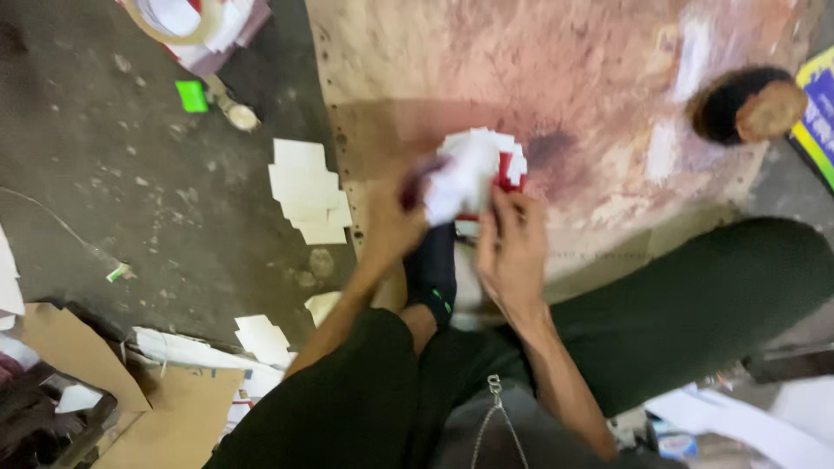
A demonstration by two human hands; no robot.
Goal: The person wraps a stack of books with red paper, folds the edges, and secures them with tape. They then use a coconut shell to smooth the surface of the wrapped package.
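Seated on the floor [156, 200], legs in dark trousers, one foot in a black sock [432, 265] tucked between the hands. Both hands busy over a stained board [521, 78] laid flat on the floor.

Left hand [391, 227] clenched on the near-left side of a stack [473, 174] of white and red cards. Right hand [511, 252] at the stack's near-right edge, fingers [514, 207] curled onto it, thumb pressing in. Blurred with motion, so perhaps fanning or squaring the cards; hard to tell which.

Stack resting on the board just beyond the sock, near the board's lower left part. Long axis apparently running from near left to far right, corners splayed at the far end.

To do it well: keep the edges tapped flush against the board, hold firm at both near sides, stop loose cards sliding off.

More white cards [308, 191] lying on the floor left of the board, well apart from the hands. Round brown object [747, 106] at far right.
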